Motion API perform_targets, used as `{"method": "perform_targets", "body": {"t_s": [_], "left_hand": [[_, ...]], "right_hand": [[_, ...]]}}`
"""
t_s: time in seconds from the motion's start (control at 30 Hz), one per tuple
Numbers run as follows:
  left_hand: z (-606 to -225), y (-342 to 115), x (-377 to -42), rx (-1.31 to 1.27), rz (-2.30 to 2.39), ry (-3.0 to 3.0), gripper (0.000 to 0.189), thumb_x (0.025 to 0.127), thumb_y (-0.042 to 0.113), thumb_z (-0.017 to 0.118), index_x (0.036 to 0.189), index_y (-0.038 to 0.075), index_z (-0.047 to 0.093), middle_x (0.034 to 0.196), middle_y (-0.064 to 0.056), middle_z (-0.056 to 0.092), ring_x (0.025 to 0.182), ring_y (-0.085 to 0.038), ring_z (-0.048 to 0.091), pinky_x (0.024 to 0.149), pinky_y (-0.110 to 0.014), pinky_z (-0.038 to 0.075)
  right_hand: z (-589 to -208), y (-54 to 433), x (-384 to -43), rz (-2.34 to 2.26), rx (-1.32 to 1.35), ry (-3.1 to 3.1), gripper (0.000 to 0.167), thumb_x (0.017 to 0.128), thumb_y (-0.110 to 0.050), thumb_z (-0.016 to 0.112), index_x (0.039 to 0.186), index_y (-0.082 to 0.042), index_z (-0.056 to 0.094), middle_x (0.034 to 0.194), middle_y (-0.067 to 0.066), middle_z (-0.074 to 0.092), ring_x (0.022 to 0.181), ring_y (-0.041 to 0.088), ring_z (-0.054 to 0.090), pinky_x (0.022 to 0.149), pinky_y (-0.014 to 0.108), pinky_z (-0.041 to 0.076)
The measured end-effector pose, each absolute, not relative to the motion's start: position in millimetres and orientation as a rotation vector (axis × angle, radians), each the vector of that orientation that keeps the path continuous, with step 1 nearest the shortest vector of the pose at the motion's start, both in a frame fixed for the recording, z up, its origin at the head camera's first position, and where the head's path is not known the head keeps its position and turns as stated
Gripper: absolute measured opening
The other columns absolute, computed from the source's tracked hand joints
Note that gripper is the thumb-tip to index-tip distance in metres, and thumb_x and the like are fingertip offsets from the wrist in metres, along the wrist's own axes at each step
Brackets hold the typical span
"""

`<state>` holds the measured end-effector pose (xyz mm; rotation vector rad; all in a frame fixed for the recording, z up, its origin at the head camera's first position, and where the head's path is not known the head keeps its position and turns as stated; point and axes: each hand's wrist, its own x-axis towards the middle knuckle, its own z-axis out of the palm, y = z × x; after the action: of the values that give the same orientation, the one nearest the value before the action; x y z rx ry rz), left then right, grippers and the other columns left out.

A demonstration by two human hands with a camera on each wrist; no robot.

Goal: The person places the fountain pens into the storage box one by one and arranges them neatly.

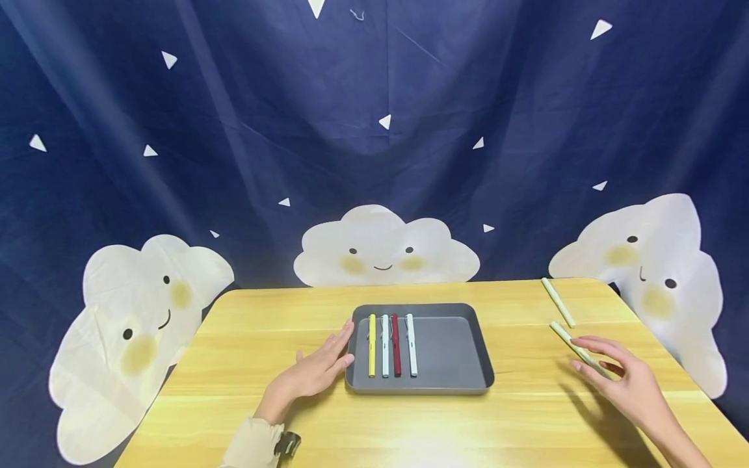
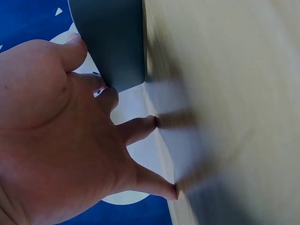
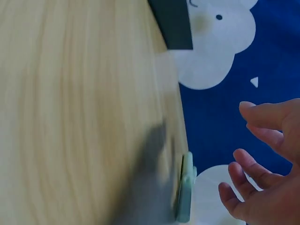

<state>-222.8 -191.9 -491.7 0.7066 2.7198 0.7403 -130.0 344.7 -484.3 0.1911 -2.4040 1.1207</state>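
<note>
Glare [image 1: 430, 447] whitens the table [image 1: 515, 422] amid soft shadows [image 1: 611, 426].

Indoor tabletop set-up, room type unclear — wooden table [image 1: 234, 351], navy curtain [image 1: 328, 97] with smiling clouds [image 1: 383, 253].

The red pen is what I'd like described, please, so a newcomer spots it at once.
On the wooden table, find the gray tray. In the head view, the red pen lies third from left in the tray's row of four. Between two pale pens, it alone is dark red.

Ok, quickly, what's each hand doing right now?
Left hand: open, touching the gray tray.
Right hand: open, holding nothing, near a pale green pen.
</note>
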Motion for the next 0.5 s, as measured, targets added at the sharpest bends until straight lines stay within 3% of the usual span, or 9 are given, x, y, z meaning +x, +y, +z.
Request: {"method": "perform_targets", "body": {"t_s": [0.27,0.5], "left_hand": [[-491,-191,-221,0.691,0.727,2.722,0.066,0.112,0.041,0.037,0.167,0.019,0.008,0.172,0.002,0.006,0.155,-0.037,0.014,0.099,-0.089,-0.002],[-489,-191,-221,0.690,0.738,2.721,0.066,0.112,0.041,0.037,0.167,0.020,0.008,0.172,0.001,0.006,0.155,-0.038,0.014,0.099,-0.090,-0.002]], "right_hand": [[-497,360,-138,1.017,0.161,-2.476,0.036,0.085,-0.008,0.084,0.119,-0.006,0.073,0.120,-0.039,0.052,0.108,-0.023,0.041,0.083,-0.002,0.038],[-505,374,-146,0.894,0.212,-2.531,0.040,0.079,-0.006,0.088,0.117,-0.006,0.075,0.118,-0.032,0.055,0.102,-0.022,0.044,0.077,0.002,0.040]]}}
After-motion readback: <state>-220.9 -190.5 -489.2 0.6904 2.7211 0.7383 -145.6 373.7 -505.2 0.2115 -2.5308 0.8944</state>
